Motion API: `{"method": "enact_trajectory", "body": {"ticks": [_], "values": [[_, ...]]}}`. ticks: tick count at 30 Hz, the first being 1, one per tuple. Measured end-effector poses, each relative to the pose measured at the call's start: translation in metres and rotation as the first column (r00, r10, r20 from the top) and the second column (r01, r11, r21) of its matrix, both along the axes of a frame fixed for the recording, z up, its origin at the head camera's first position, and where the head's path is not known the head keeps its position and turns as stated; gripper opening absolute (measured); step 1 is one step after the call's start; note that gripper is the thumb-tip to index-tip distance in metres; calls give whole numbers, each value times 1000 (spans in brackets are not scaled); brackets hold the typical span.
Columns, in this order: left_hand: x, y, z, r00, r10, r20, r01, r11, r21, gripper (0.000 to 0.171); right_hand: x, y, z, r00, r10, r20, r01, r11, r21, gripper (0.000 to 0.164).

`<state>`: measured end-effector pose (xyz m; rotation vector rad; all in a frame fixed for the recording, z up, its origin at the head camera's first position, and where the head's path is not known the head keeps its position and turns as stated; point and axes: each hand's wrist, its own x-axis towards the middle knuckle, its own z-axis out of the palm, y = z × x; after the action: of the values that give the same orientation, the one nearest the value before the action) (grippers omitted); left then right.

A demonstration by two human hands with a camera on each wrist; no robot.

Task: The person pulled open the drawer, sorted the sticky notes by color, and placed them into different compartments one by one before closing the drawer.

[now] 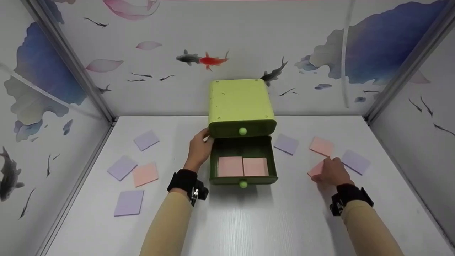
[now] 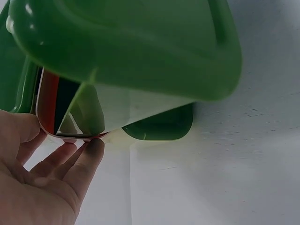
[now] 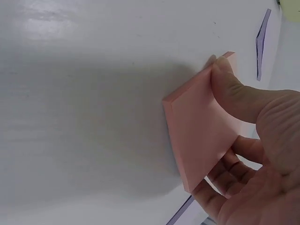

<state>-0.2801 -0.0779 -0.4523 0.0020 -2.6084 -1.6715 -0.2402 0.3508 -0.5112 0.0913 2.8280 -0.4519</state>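
Note:
A green two-drawer box [image 1: 241, 103] stands at the back of the table, its lower drawer [image 1: 272, 167] pulled out with two pink sticky note pads [image 1: 230, 167] lying side by side inside. My left hand [image 1: 199, 149] grips the box's left side near the front edge; in the left wrist view its thumb and fingers [image 2: 86, 164] lie about the edge of the casing. At the right, my right hand [image 1: 332, 172] holds another pink sticky note pad [image 3: 201, 126] by its edges, between thumb and fingers. The pad is tilted close to the tabletop in the right wrist view.
Right of the box lie two purple pads [image 1: 286, 144] and one more pink pad [image 1: 321, 145]. Several purple pads [image 1: 128, 203] and a pink pad [image 1: 145, 174] are spread on the left. Printed panels [image 1: 160, 92] enclose the table's back and sides.

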Motion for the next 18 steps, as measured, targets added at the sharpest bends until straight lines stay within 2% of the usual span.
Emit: {"method": "enact_trajectory", "body": {"ticks": [2, 5, 10, 18], "values": [[1, -1, 0, 1000, 3, -1, -3, 1000, 3, 38, 1, 0, -1, 1000, -10, -6, 10, 1000, -15, 69], [2, -1, -1, 1000, -1, -3, 1, 1000, 6, 38, 0, 0, -2, 1000, -3, 1, 3, 1000, -27, 69], [3, -2, -1, 1000, -4, -9, 4, 1000, -4, 37, -2, -1, 3, 999, 36, 3, -36, 999, -20, 58], [1, -2, 1, 1000, -20, -17, 19, 999, -48, 41, -2, -9, 17, 998, -24, -63, 19, 996, -84, 33]]}}
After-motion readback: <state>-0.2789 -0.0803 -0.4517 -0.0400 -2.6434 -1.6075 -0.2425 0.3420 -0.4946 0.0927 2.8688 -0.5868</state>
